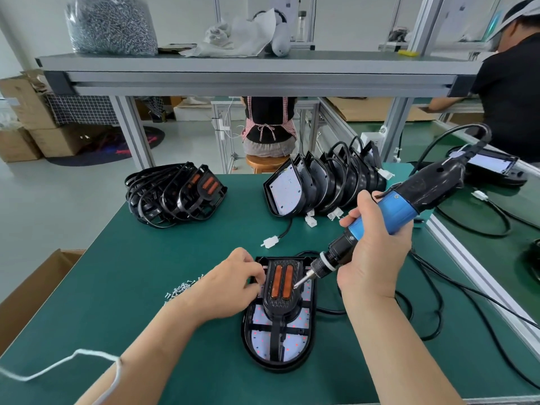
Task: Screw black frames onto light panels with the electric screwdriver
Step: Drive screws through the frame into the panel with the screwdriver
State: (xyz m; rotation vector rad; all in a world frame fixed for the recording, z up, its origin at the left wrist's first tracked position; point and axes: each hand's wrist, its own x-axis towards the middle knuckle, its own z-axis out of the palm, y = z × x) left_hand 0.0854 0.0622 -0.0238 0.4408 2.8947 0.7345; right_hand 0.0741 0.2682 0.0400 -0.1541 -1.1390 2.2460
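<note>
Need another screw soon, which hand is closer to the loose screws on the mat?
Left. The left hand sits just right of the loose screws; the right hand grips the electric screwdriver across the light panel.

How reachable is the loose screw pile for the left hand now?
Probably yes: the left hand sits at the black frame's left edge; the screw pile lies close beside its wrist, nothing between.

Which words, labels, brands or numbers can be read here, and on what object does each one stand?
No text is readable.
On the electric screwdriver: a small round mark on the blue grip, too small to read.
On the wall sheets: dark marks, too blurred to read.
</note>
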